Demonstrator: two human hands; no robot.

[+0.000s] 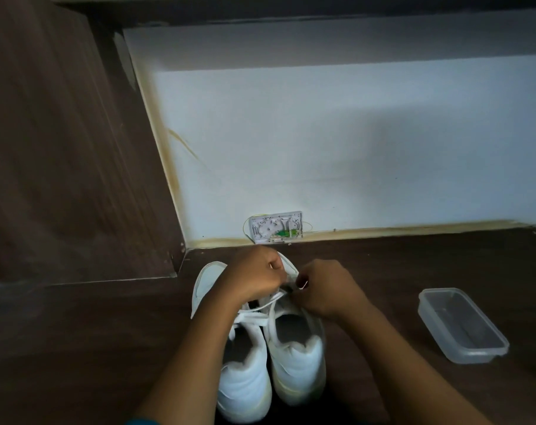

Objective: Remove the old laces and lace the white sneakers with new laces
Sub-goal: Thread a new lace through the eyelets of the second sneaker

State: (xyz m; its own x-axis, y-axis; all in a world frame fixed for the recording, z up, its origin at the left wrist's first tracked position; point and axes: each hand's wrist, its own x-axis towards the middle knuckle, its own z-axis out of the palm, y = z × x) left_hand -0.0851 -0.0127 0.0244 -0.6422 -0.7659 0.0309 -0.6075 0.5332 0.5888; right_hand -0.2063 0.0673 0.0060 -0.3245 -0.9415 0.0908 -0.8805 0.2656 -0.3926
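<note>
Dark wood floor: both hands, left hand and right hand, pinch white lace

Two white sneakers, a left sneaker and a right sneaker, lie beneath two hands, the left hand and the right hand, both gripping white lace; its strands cross and cannot be counted. One clear plastic container sits well right of the right hand. One open wall box lies just beyond the left hand.
</note>
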